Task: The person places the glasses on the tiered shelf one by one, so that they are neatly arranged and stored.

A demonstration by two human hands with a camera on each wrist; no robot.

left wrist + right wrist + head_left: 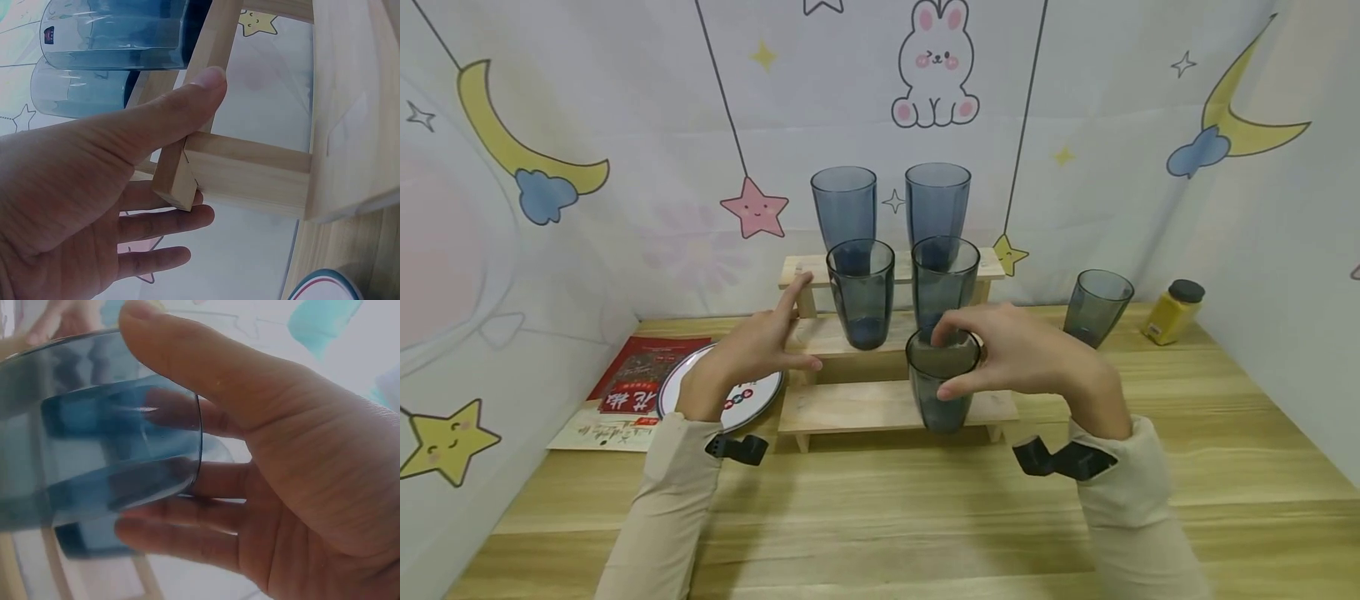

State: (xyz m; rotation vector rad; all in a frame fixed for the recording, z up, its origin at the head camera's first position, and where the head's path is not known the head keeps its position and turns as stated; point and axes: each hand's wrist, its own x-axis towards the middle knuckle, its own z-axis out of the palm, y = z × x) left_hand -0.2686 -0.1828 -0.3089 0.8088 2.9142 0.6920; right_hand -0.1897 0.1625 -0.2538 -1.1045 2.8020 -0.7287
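A three-tier wooden stand [842,408] stands in the middle of the table. My left hand [748,346] holds the left end of its middle tier; in the left wrist view the thumb lies over the wood [250,169] and the other fingers reach behind. My right hand [1030,350] grips a blue-grey drinking glass [934,408] by its upper part, upright at the right of the bottom tier. Two matching glasses, a left one [862,300] and a right one [942,279], sit on the middle tier. On the top tier are two more, left [844,204] and right [937,200].
Another glass [1097,308] stands on the table to the right, beside a yellow jar [1174,315] with a black lid. Left of the stand lie a white plate [760,400] and a red packet [655,367]. A printed curtain [662,133] hangs behind.
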